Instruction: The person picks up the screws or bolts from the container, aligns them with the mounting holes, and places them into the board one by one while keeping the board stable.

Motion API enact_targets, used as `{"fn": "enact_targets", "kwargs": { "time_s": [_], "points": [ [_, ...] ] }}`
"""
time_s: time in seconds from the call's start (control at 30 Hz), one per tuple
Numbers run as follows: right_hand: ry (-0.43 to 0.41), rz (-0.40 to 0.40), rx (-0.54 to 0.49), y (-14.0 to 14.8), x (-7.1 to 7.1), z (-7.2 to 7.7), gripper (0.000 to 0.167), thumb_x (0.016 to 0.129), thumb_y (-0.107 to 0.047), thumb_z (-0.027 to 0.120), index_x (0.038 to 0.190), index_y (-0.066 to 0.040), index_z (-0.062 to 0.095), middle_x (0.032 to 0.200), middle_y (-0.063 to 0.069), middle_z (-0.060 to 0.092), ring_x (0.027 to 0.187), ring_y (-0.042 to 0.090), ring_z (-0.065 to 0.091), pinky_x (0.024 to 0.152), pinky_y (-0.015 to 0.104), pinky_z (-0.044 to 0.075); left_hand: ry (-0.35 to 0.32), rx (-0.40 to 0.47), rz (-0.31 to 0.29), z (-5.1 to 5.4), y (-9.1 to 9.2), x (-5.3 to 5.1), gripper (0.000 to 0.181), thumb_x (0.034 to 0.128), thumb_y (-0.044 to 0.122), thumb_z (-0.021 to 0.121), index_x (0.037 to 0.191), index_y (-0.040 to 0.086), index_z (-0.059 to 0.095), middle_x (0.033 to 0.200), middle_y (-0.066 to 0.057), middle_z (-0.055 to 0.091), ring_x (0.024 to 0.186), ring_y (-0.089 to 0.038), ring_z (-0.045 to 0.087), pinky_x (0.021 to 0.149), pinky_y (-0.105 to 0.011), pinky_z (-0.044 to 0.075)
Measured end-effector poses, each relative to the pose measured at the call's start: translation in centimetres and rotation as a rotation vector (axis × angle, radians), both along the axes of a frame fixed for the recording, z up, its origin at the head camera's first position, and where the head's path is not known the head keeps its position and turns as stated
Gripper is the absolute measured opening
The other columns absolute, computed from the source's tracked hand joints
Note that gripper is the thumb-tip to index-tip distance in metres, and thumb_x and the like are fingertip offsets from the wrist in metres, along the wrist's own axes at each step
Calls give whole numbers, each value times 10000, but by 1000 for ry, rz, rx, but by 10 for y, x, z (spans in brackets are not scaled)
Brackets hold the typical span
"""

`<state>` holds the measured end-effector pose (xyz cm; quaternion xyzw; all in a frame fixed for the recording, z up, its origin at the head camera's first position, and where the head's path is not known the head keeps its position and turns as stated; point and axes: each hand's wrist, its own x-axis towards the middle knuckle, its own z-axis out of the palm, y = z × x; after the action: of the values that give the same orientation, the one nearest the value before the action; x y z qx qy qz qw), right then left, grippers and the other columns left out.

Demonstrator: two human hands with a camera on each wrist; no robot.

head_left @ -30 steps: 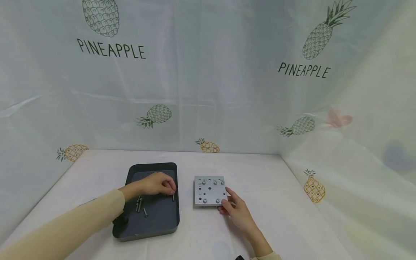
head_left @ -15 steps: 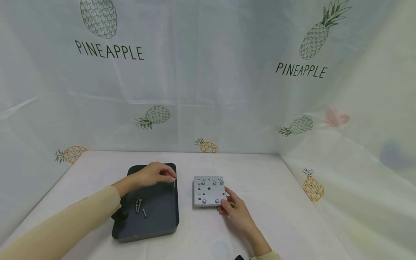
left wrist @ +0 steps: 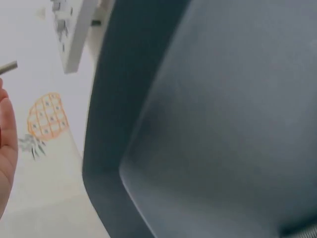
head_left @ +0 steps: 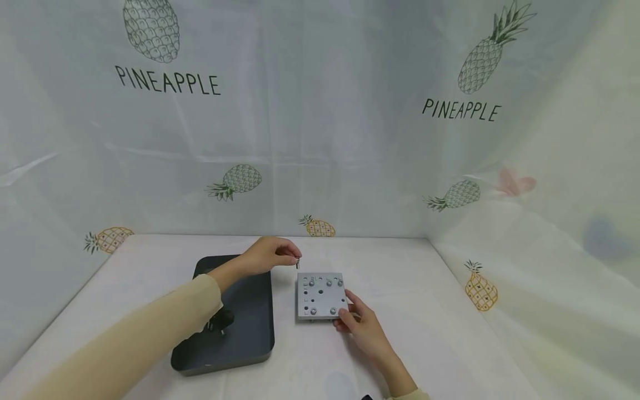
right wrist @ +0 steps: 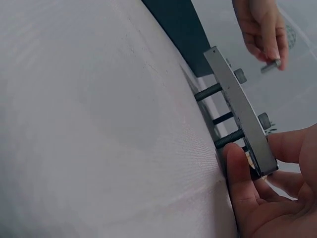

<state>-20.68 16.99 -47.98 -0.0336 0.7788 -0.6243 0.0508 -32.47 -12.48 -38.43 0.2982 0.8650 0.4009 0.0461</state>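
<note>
My left hand (head_left: 270, 256) pinches a small metal bolt (head_left: 298, 263) by its head, just behind the left back corner of the silver plate (head_left: 327, 298). In the right wrist view the bolt (right wrist: 270, 66) is between thumb and fingers, apart from the plate (right wrist: 241, 106). Several bolts stand in the plate, their threaded shanks sticking out beneath it. My right hand (head_left: 367, 331) grips the plate's front right corner, thumb on top and fingers below. In the left wrist view part of my left hand (left wrist: 6, 144) shows at the edge.
A dark tray (head_left: 250, 322) lies left of the plate, partly under my left forearm. A few bolts in it are largely hidden by a black object (head_left: 225, 318) at my left wrist. Pineapple-printed sheeting (head_left: 320, 139) stands behind the white tabletop (head_left: 400, 278).
My left hand has lifted a bolt from the tray and moved right and away, to beside the plate's back left corner. My right hand keeps its grip on the plate.
</note>
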Motion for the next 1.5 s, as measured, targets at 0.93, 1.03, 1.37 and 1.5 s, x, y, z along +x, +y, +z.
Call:
{"fn": "enact_targets", "kwargs": {
  "time_s": [0.93, 1.03, 1.37, 1.5],
  "points": [
    [22, 37, -30, -1, -1, 0, 651, 1094, -128, 598, 1644, 32, 289, 1247, 221, 624, 968, 222, 720, 850, 276, 606, -83, 6, 25, -36, 95, -18, 105, 1014, 192, 749, 1109, 198, 793, 998, 122, 746, 949, -82, 652, 949, -369, 537],
    [19, 31, -31, 0, -1, 0, 652, 1093, -132, 601, 1644, 28, 291, 1242, 218, 621, 969, 223, 721, 850, 278, 606, -93, -1, 26, -40, 97, -20, 102, 1014, 205, 750, 1106, 212, 793, 1007, 130, 744, 947, -82, 651, 934, -358, 537],
    [25, 29, -29, 3, -1, -1, 650, 1094, -134, 603, 1644, 25, 295, 1244, 223, 617, 970, 232, 721, 843, 275, 606, -121, -14, 7, -41, 101, -22, 118, 1014, 197, 749, 1119, 188, 803, 1059, 103, 759, 935, -101, 645, 872, -322, 535],
    [26, 28, -28, 3, -1, -1, 648, 1096, -135, 601, 1644, 24, 294, 1252, 225, 617, 975, 238, 726, 846, 283, 609, -126, -41, -24, -36, 100, -24, 140, 1011, 178, 751, 1139, 161, 803, 1060, 90, 764, 932, -98, 646, 898, -330, 539]
  ]
}}
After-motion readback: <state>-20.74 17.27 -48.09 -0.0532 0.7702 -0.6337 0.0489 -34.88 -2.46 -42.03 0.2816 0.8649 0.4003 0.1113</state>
